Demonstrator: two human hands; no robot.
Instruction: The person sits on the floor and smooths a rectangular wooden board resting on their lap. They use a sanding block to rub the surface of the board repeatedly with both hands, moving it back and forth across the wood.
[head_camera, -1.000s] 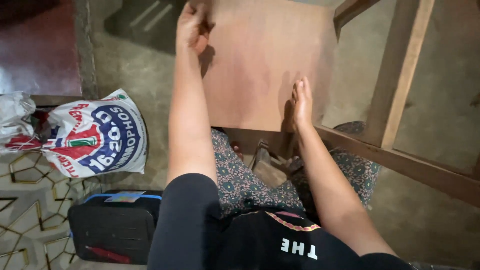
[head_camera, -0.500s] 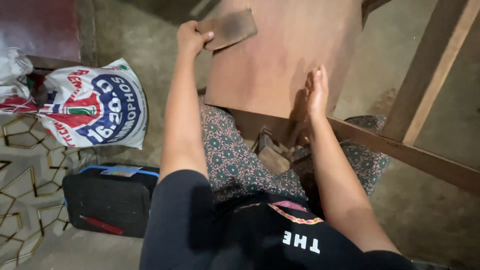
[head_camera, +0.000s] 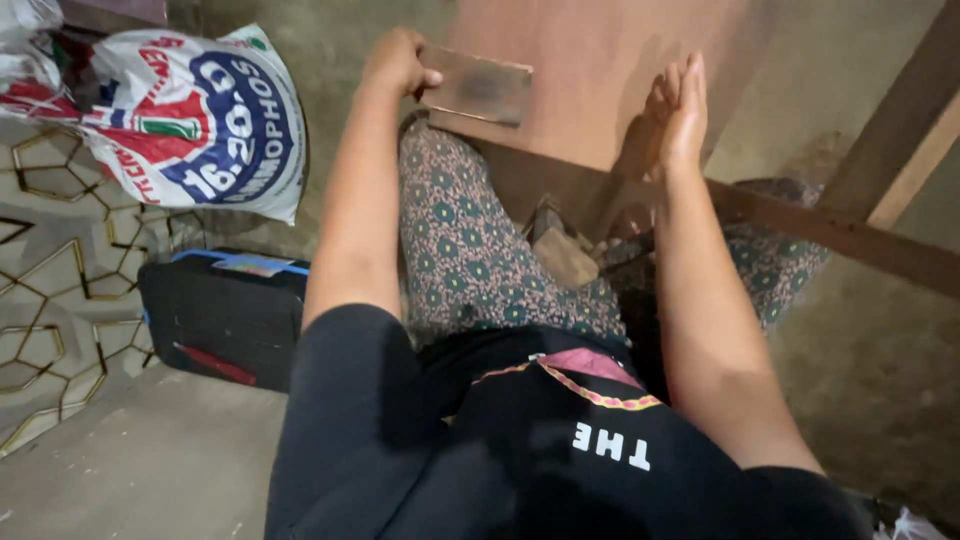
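I see the left hand (head_camera: 395, 62) clenched on the flat rectangular block (head_camera: 478, 86), which lies on the near left of the wooden panel (head_camera: 590, 60) — long axis running rightward from that fist. The right hand (head_camera: 680, 110) rests open and flat on the panel's near edge — farther from the block.

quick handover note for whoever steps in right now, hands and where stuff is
Left hand: closed on a flat rectangular block, pressed to the near end of the reddish wooden board.
Right hand: open, flat, palm side against the board's right part, steadying it.
The board rests over the lap, beside a wooden frame rail.
A printed sack and a dark case sit on the floor to the left.
Done or left: the board's surface looks dull and even; how much has been rubbed cannot be told.
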